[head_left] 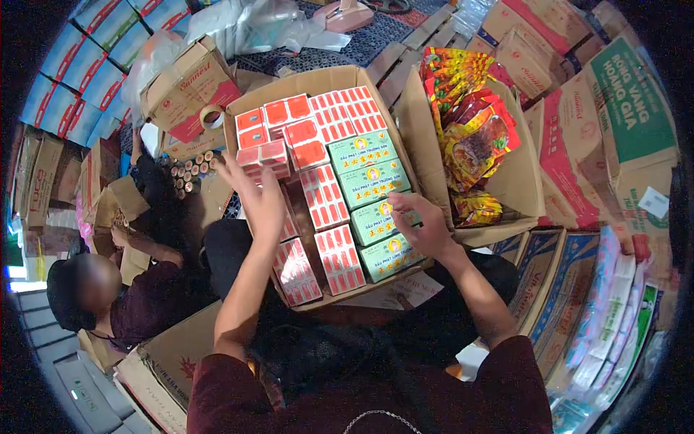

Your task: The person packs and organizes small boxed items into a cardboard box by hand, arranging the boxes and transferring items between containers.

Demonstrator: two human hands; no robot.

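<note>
An open cardboard carton (366,291) sits in front of me, packed with red-and-white small boxes (337,258) and green boxes (370,181) with yellow lettering. My left hand (258,199) is over its left side, fingers spread, at the near face of a raised red-and-white pack (263,157). Whether the fingertips touch that pack I cannot tell. Below it is a gap between the stacks. On the right, my right hand (426,230) hovers at the green boxes' right end, fingers loosely bent and apart, with nothing visible in them.
Right of the carton stands another open box (531,195) with red-and-yellow packets (481,137). A co-worker (148,307) sits at the left near several small round cans (189,173). A tape roll (212,116) lies by a closed carton (189,83). Stacked cartons (560,289) line the right.
</note>
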